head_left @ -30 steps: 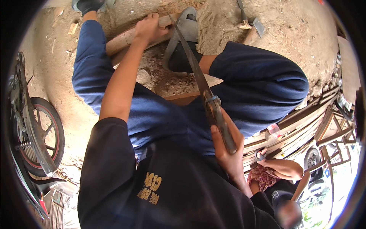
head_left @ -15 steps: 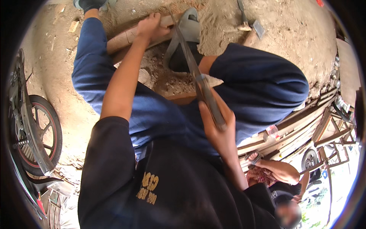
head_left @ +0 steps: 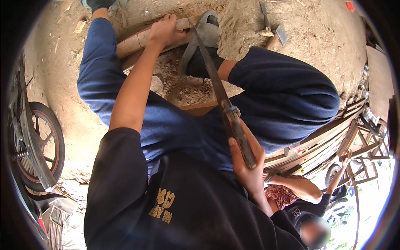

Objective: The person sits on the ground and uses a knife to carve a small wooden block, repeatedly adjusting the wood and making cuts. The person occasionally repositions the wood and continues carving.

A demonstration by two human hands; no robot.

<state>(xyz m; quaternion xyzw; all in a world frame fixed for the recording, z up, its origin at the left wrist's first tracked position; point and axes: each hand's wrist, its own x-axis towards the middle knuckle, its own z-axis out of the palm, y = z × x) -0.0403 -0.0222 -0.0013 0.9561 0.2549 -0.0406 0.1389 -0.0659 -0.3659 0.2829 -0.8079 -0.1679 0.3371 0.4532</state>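
Observation:
My left hand is closed on a pale wooden piece at the top, beside my right foot in a grey sandal. My right hand is closed round the dark handle of a long handsaw, between my bent legs. The saw's narrow blade runs up and away from me, its far end at the wood just right of my left fingers. I cannot make out whether its teeth touch the wood. Below the wood, shavings and dirt lie on the ground.
Tools with dark metal heads lie at upper right. A motorcycle stands at left. At lower right another person sits by stacked planks, one arm raised toward a wooden frame.
My right hand and the saw moved forward, then came back toward me, down and right. My left hand stayed on the wood. The other person's arm rose toward the wooden frame.

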